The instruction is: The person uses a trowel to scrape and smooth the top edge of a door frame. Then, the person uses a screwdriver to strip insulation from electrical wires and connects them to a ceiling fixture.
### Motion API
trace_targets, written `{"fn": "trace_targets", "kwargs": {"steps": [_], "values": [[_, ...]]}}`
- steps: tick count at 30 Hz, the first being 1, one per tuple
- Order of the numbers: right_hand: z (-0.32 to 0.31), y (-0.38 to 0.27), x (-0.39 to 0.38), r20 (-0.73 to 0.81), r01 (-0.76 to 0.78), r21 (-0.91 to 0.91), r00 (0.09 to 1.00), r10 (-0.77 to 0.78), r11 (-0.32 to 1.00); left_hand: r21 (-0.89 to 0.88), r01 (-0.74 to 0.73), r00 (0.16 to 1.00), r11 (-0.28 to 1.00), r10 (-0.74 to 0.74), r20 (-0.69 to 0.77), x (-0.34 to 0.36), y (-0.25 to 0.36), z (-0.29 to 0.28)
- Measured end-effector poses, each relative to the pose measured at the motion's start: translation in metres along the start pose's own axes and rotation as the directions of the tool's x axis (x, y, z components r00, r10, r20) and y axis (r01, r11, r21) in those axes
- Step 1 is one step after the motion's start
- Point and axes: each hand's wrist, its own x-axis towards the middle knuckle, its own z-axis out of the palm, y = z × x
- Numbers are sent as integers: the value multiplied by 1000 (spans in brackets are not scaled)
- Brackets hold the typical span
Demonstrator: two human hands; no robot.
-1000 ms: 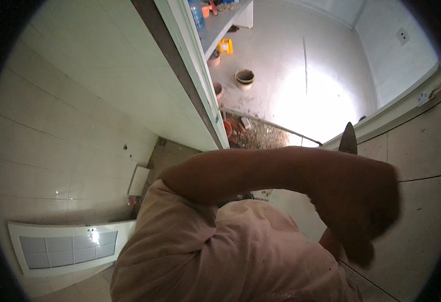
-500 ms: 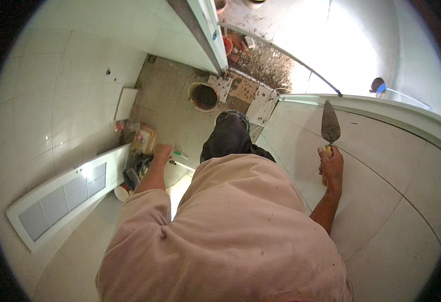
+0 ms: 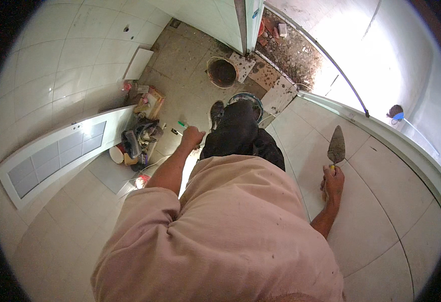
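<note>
My right hand grips a trowel by its handle, fingers wrapped round it. The pointed blade is coated in grey mortar and points away from me, in front of the tiled wall on my right. A bit of yellow shows where handle meets blade. My left hand hangs beside my dark trousers with its fingers curled in, and nothing shows in it. Ahead on the floor stands a bucket, dark inside. Another bucket with a bluish rim is partly hidden behind my leg.
A white panelled door leans along the left wall beside a heap of bags and containers. A small green item lies near my left hand. Spattered boards line the doorway, with rubble beyond. A white frame edges the right wall.
The view has shifted, so the floor, bucket and doorway sit farther right. My left hand has swung forward and in toward my legs. The trowel stays in my right hand, slightly lower in view.
</note>
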Motion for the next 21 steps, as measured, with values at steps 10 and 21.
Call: {"fn": "trace_targets", "kwargs": {"steps": [10,21], "values": [[9,1,18,-99,-28,-26,995,26,999,-33,75,972,997,-81,-220,49,-40,-55],[98,34,65,-216,223,29,953,-211,974,-218,-232,907,948,291,304,129,-47,-90]]}}
